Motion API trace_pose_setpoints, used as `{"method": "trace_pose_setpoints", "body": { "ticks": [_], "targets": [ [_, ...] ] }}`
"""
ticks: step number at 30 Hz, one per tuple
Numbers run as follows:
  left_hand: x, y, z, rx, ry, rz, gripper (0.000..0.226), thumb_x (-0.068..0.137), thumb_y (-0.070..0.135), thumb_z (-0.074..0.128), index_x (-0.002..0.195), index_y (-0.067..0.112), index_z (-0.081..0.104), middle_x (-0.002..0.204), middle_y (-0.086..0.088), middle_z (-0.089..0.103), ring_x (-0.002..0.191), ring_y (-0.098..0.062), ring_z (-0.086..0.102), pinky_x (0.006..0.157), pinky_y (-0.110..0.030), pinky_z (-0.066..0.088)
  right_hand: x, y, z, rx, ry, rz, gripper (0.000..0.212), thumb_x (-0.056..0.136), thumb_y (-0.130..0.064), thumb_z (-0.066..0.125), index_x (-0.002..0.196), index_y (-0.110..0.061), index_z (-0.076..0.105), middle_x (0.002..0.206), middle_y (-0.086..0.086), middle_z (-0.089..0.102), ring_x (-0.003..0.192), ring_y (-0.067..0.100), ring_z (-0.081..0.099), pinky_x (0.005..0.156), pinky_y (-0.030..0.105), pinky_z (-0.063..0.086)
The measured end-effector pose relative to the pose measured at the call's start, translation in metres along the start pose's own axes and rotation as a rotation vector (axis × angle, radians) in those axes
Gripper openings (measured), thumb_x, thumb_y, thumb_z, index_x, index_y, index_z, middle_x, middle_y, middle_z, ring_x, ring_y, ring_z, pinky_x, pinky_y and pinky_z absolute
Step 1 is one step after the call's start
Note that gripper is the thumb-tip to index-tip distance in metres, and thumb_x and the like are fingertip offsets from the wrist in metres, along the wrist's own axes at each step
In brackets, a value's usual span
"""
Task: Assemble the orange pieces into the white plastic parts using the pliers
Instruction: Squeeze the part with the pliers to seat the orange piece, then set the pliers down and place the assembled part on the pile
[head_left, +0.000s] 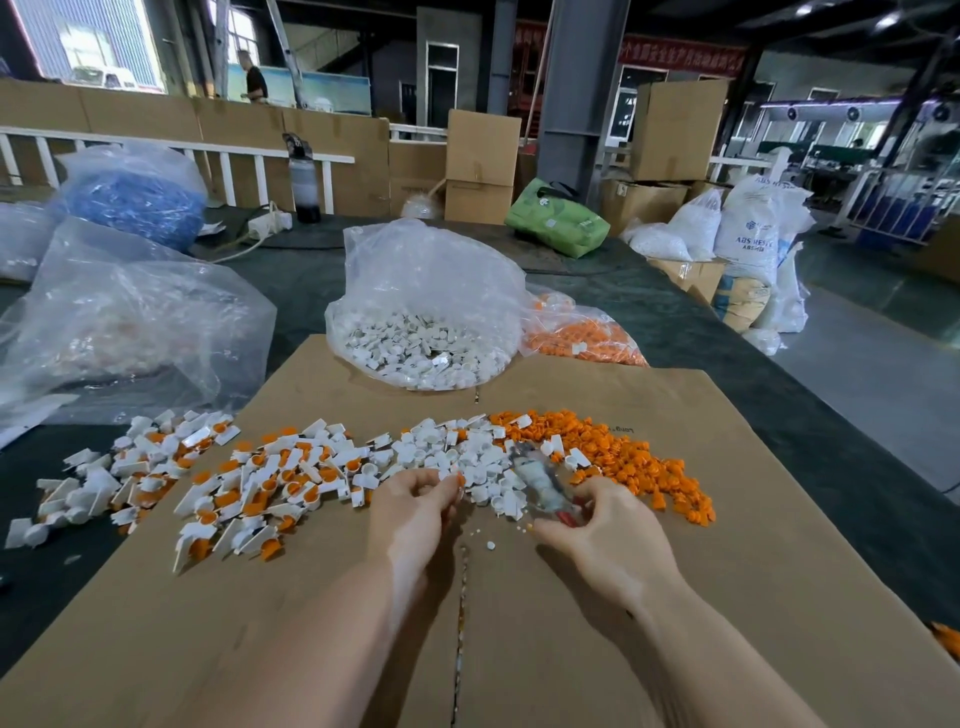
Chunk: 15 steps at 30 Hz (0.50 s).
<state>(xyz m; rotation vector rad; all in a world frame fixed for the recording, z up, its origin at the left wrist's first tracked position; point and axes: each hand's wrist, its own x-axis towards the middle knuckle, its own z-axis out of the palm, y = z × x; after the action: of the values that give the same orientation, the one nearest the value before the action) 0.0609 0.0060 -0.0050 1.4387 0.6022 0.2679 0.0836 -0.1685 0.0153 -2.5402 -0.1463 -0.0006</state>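
The right hand (597, 519) grips the pliers (543, 480), nose toward 11 o'clock; the left hand (415, 501) pinches 1 orange piece (459, 480), probably light, stiff, slippery; best held by its rim.

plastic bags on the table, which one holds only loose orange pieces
The small clear bag right of the big bag of white parts; it alone shows solid orange inside.

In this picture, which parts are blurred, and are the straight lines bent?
Head view: the pliers in the right hand are motion-blurred; the piles and left hand are sharp; the wide lens bows the cardboard edges and the background leans.
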Motion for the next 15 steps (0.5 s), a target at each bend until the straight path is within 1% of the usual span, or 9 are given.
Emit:
{"method": "trace_pose_setpoints", "body": {
  "ticks": [2, 3, 5, 6, 8, 10, 12, 14, 15],
  "targets": [
    [-0.004, -0.005, 0.000, 0.111, -0.015, 0.077, 0.004, 0.088, 0.015, 0.064, 0.087, 0.014, 0.067, 0.071, 0.001, 0.062, 0.062, -0.009, 0.054, 0.060, -0.016, 0.044, 0.004, 0.012, 0.002, -0.269, 0.123, -0.033, 0.052, 0.075, -0.060, 0.062, 0.106, -0.020, 0.054, 0.103, -0.002, 0.052, 0.101, 0.017, 0.046, 0.083, 0.028, 0.039],
    [-0.006, -0.007, 0.000, 0.140, -0.022, 0.093, 0.008, 0.089, 0.017, 0.063, 0.095, 0.017, 0.068, 0.080, 0.004, 0.063, 0.070, -0.008, 0.056, 0.065, -0.016, 0.044, 0.006, 0.018, 0.003, -0.359, 0.149, -0.047, 0.056, 0.076, -0.065, 0.059, 0.111, -0.021, 0.053, 0.107, -0.002, 0.051, 0.105, 0.018, 0.044, 0.088, 0.028, 0.038],
    [-0.007, -0.008, 0.002, 0.194, -0.025, 0.107, 0.021, 0.091, 0.020, 0.060, 0.111, 0.018, 0.067, 0.100, 0.010, 0.061, 0.089, -0.007, 0.055, 0.082, -0.020, 0.038, 0.009, 0.028, 0.005, -0.450, 0.162, -0.052, 0.063, 0.077, -0.071, 0.050, 0.117, -0.022, 0.051, 0.113, -0.002, 0.049, 0.109, 0.018, 0.043, 0.093, 0.028, 0.036],
    [-0.007, -0.009, 0.003, 0.228, -0.032, 0.122, 0.024, 0.092, 0.020, 0.059, 0.115, 0.018, 0.066, 0.108, 0.009, 0.060, 0.096, -0.007, 0.053, 0.087, -0.021, 0.036, 0.009, 0.031, 0.006, -0.477, 0.166, -0.045, 0.065, 0.078, -0.073, 0.045, 0.119, -0.023, 0.051, 0.115, -0.002, 0.049, 0.110, 0.018, 0.042, 0.094, 0.028, 0.035],
    [-0.006, -0.010, 0.004, 0.289, -0.055, 0.158, 0.026, 0.094, 0.021, 0.056, 0.118, 0.018, 0.065, 0.115, 0.007, 0.060, 0.102, -0.007, 0.051, 0.091, -0.021, 0.034, 0.007, 0.032, 0.007, -0.577, 0.190, -0.051, 0.065, 0.080, -0.074, 0.040, 0.121, -0.024, 0.050, 0.118, -0.002, 0.047, 0.113, 0.019, 0.041, 0.098, 0.031, 0.031],
    [-0.006, -0.012, 0.004, 0.353, -0.076, 0.196, 0.024, 0.095, 0.022, 0.054, 0.116, 0.020, 0.066, 0.114, 0.009, 0.060, 0.101, -0.004, 0.048, 0.089, -0.020, 0.032, 0.004, 0.025, 0.012, -0.569, 0.242, -0.149, 0.055, 0.086, -0.062, 0.046, 0.125, -0.025, 0.050, 0.124, -0.001, 0.048, 0.117, 0.020, 0.040, 0.103, 0.035, 0.027],
    [-0.004, -0.013, 0.005, 0.384, -0.103, 0.223, 0.022, 0.094, 0.024, 0.055, 0.111, 0.024, 0.069, 0.109, 0.011, 0.062, 0.101, -0.005, 0.051, 0.087, -0.019, 0.031, 0.002, 0.014, 0.019, -0.371, 0.241, -0.322, 0.040, 0.091, -0.036, 0.056, 0.128, -0.022, 0.053, 0.124, 0.000, 0.053, 0.116, 0.020, 0.045, 0.101, 0.036, 0.032],
    [-0.004, -0.013, 0.006, 0.410, -0.145, 0.247, 0.019, 0.093, 0.023, 0.057, 0.106, 0.024, 0.070, 0.105, 0.010, 0.066, 0.101, -0.007, 0.056, 0.083, -0.019, 0.034, -0.003, -0.001, 0.028, -0.166, 0.198, -0.507, 0.028, 0.089, -0.012, 0.061, 0.117, -0.016, 0.064, 0.110, 0.002, 0.063, 0.103, 0.022, 0.055, 0.091, 0.035, 0.045],
    [-0.004, -0.013, 0.006, 0.433, -0.165, 0.265, 0.018, 0.093, 0.023, 0.057, 0.104, 0.024, 0.071, 0.103, 0.009, 0.067, 0.100, -0.007, 0.058, 0.082, -0.019, 0.036, -0.006, -0.006, 0.034, -0.106, 0.205, -0.582, 0.022, 0.085, -0.007, 0.065, 0.106, -0.012, 0.070, 0.098, 0.003, 0.067, 0.093, 0.023, 0.060, 0.081, 0.035, 0.050]
  ]
}}
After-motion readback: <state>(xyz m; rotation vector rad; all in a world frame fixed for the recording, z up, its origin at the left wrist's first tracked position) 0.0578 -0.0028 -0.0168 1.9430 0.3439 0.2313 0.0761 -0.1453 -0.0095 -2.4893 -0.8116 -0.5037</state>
